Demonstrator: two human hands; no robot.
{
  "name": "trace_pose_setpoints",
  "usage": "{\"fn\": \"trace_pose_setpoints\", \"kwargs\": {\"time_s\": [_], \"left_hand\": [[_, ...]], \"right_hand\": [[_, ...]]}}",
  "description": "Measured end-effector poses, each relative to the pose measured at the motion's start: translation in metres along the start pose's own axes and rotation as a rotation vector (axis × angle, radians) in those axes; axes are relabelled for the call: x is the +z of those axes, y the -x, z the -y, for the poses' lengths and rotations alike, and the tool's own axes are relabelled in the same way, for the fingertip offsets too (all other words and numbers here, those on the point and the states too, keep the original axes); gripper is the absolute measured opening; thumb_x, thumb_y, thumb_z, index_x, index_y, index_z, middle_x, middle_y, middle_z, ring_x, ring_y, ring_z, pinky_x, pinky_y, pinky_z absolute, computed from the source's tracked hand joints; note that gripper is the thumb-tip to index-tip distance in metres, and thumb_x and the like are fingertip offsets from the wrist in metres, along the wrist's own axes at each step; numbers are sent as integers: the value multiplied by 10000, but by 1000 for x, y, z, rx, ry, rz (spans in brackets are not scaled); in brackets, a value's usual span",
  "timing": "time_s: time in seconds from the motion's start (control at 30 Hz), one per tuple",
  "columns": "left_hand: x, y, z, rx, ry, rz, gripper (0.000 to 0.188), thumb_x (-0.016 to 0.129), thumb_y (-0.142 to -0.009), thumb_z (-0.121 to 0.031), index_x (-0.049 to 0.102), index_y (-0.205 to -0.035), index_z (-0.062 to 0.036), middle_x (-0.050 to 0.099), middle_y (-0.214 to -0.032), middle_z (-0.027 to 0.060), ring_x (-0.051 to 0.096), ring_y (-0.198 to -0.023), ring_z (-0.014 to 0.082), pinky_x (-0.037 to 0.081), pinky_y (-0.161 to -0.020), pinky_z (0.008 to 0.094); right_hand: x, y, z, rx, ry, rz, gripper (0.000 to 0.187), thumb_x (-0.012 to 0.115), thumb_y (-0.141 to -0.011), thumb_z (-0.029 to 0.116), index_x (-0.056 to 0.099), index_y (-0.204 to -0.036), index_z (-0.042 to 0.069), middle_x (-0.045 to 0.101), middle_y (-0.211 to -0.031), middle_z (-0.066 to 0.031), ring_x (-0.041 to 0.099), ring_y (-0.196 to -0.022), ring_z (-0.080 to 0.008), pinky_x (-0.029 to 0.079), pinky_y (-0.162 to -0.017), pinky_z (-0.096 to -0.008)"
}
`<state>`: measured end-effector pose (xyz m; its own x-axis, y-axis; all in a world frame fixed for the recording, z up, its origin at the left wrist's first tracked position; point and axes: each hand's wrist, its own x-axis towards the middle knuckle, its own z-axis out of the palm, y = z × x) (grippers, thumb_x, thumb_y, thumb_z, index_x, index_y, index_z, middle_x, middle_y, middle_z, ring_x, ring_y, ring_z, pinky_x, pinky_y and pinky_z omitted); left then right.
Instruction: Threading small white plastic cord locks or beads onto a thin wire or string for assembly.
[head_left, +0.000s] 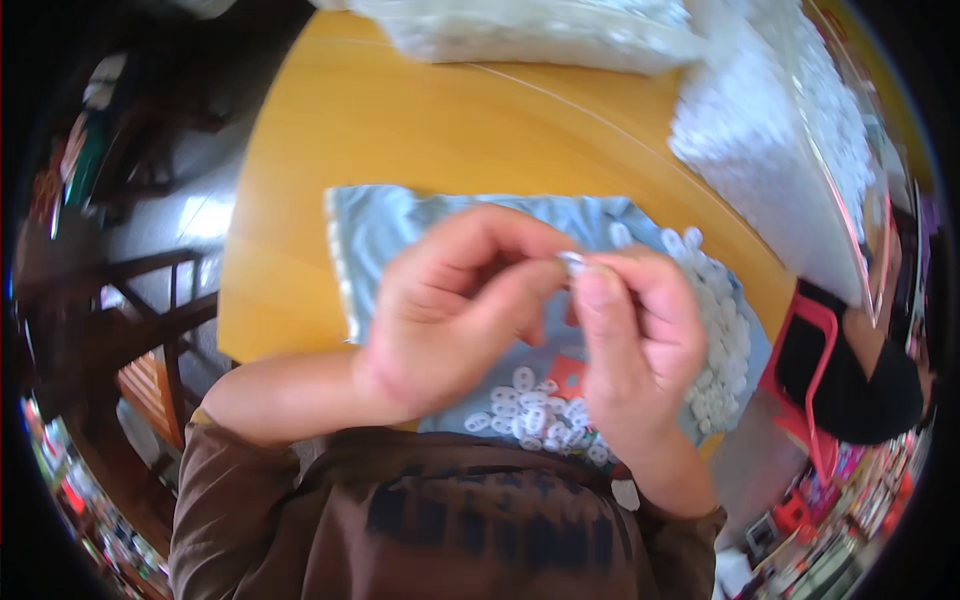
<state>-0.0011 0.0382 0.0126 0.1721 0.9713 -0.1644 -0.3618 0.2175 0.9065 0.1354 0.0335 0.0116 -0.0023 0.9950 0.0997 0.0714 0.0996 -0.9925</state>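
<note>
Above a light blue cloth (pixel 372 225), my left hand (pixel 425 310) and my right hand (pixel 642 345) meet at their fingertips. Both hands are closed in a pinch on a small whitish piece (pixel 572 262), mostly covered by the fingers and too blurred to name. Close to my body, below the hands, lies a loose pile of white oval plastic pieces with holes (pixel 530 412). A second, larger pile of white pieces (pixel 718 335) spreads along the right side of the cloth, partly behind my right hand. An orange patch (pixel 568 378) shows on the cloth between the hands.
The cloth lies on a yellow wooden table (pixel 400 120). A clear bag full of white pieces (pixel 540 35) sits at the far edge, and another large bag (pixel 745 140) at the far right. A red-framed chair (pixel 820 375) with a person stands right; dark wooden furniture (pixel 150 330) stands left.
</note>
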Motion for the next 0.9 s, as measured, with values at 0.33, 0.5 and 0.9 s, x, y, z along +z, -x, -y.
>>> {"fn": "trace_pose_setpoints", "kwargs": {"time_s": [0.33, 0.5, 0.9], "left_hand": [[-6, -6, 4, -16, -13, 37, 111, 526, -845, -28, 520, -951, 2, 587, -834, 82, 506, -567, 93, 416, -530, 192], [-5, -10, 6, 18, -9, -8, 109, 532, -837, -31, 522, -942, -2, 589, -814, 81, 495, -551, 93, 401, -524, 195], [-7, -9, 5, 10, 16, 12, 126, 537, -835, -22, 531, -960, -2, 588, -821, 78, 499, -568, 87, 404, -535, 191]], "right_hand": [[-43, -7, 8, -47, 49, 180, 193, 601, -796, 28, 566, -982, -8, 537, -790, -32, 503, -702, -86, 404, -638, -204], [-99, -7, 7, -91, 460, -1, 112, 580, -790, 5, 590, -900, -12, 561, -829, -61, 527, -764, -111, 419, -679, -230], [-90, -21, -8, -345, 1018, 282, 246, 644, -645, -4, 610, -888, 16, 523, -792, -80, 506, -761, -258, 416, -663, -351]]}}
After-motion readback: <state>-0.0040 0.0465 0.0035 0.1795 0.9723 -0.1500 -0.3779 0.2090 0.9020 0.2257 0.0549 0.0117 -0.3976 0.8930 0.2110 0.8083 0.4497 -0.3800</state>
